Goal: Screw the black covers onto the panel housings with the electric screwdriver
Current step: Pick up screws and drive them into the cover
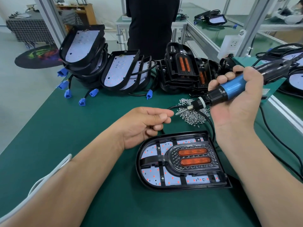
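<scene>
A panel housing (pixel 148 182) lies on the green mat in front of me, with a black cover (pixel 211 159) carrying two orange lenses seated in it. My right hand (pixel 237 105) grips the blue-bodied electric screwdriver (pixel 232 88) above the mat, bit pointing left and down over a pile of silver screws (pixel 196 116). My left hand (pixel 146 124) hovers just left of the bit tip, above the housing. Its fingers are curled and the thumb lies against the forefinger. Nothing shows between them.
Stacked housings (pixel 82 49) with blue connectors (pixel 68 93) stand at the back left, more housings (pixel 121 71) beside them, and loose black covers (pixel 180 69) at the back centre. A person in black (pixel 150 22) stands behind the table. The screwdriver's black cord (pixel 278 143) trails right; a white cable (pixel 49 174) lies left.
</scene>
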